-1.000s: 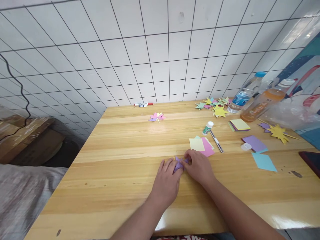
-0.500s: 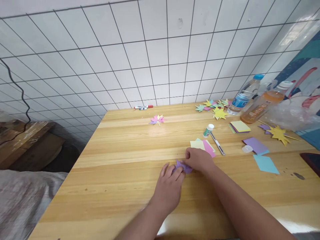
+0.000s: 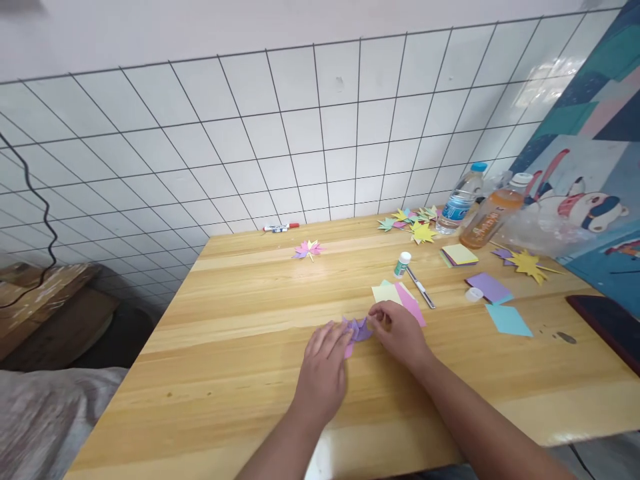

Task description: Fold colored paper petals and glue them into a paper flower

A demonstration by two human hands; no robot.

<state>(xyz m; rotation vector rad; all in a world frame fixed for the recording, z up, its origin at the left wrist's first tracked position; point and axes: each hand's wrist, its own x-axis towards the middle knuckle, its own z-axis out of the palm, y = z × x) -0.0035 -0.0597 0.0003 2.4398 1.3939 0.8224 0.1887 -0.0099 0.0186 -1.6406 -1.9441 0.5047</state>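
A folded purple paper [image 3: 358,329] with pointed edges lies on the wooden table in front of me. My left hand [image 3: 323,363] rests on its left part, fingers lying flat and side by side, pressing it down. A bit of pink paper [image 3: 349,350] shows beside these fingers. At the right end of the purple paper, my right hand [image 3: 399,331] pinches its edge between thumb and forefinger. Just beyond the right hand are loose cream and pink sheets [image 3: 386,293]. Part of the purple paper is hidden under the left fingers.
Behind the sheets stand a glue stick [image 3: 401,267] and a utility knife [image 3: 421,288]. Paper stacks [image 3: 461,254], a purple sheet [image 3: 487,287] and a blue sheet [image 3: 509,320] lie rightward. Two bottles [image 3: 457,203] stand by paper leaves [image 3: 423,231]. A paper leaf [image 3: 308,249] and markers [image 3: 281,227] lie farther back.
My view has shifted upward and right. The left hand has slid to the left end of the purple paper, baring more of it and a pink bit. The right hand remains at the right end.
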